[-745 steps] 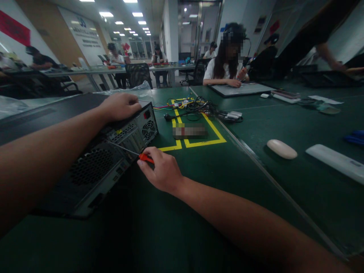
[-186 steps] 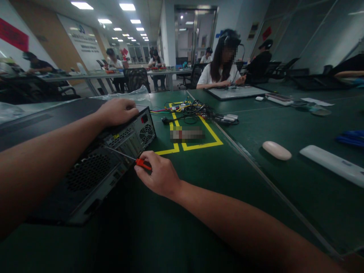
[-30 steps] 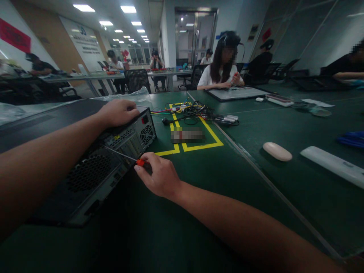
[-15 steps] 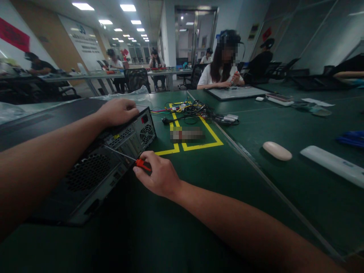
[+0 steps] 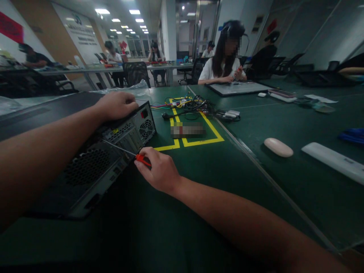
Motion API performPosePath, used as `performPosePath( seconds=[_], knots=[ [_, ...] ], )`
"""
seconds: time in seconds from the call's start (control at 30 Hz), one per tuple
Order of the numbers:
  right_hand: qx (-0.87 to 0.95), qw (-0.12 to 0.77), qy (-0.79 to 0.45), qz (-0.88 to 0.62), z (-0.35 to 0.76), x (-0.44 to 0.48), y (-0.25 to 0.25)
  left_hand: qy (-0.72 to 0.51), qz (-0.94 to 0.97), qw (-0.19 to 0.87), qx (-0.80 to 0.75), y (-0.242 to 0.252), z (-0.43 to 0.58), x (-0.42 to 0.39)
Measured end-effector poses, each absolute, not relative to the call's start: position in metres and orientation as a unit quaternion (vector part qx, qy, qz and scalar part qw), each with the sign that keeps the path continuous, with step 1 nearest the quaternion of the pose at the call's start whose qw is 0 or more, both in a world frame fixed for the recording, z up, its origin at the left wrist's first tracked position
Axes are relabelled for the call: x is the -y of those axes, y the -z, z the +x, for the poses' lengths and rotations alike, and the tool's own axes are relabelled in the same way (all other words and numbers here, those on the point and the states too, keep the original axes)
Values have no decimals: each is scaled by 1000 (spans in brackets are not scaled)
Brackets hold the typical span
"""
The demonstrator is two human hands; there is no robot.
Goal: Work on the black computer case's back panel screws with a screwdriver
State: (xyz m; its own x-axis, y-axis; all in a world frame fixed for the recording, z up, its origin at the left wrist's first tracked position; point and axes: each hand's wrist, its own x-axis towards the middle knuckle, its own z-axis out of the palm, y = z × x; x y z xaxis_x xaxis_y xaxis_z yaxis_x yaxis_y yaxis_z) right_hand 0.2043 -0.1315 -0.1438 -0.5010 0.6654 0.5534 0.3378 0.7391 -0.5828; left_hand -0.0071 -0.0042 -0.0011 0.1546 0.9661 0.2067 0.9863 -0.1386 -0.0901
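A dark computer case (image 5: 68,110) lies on the table at the left, its back panel with vents and ports facing me. My left hand (image 5: 118,106) rests on top of the case near the back edge, palm down and fingers loosely bent. In my right hand (image 5: 160,168) is a screwdriver (image 5: 141,159) with a red-orange handle, pinched between thumb and fingers. Its thin shaft points up and left, with the tip at the back panel under my left forearm. Whether the tip sits in a screw I cannot tell.
Beyond the case, tangled cables (image 5: 199,104) lie across yellow tape (image 5: 203,142) beside a blurred-out object (image 5: 187,131). To the right are a pale oval mouse-like object (image 5: 278,147) and a long white bar (image 5: 332,159). A co-worker (image 5: 224,60) sits across the table at a flat panel (image 5: 239,88).
The view has tilted slightly, so most things sit a little higher in the picture. Both hands keep their places on the case and the screwdriver.
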Motion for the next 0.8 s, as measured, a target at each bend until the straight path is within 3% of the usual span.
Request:
performPosePath(
  seconds=[0.8],
  knots=[
    [836, 398, -206, -318, 204, 133, 141, 65, -759, 103, 640, 2, -7, 5]
  ],
)
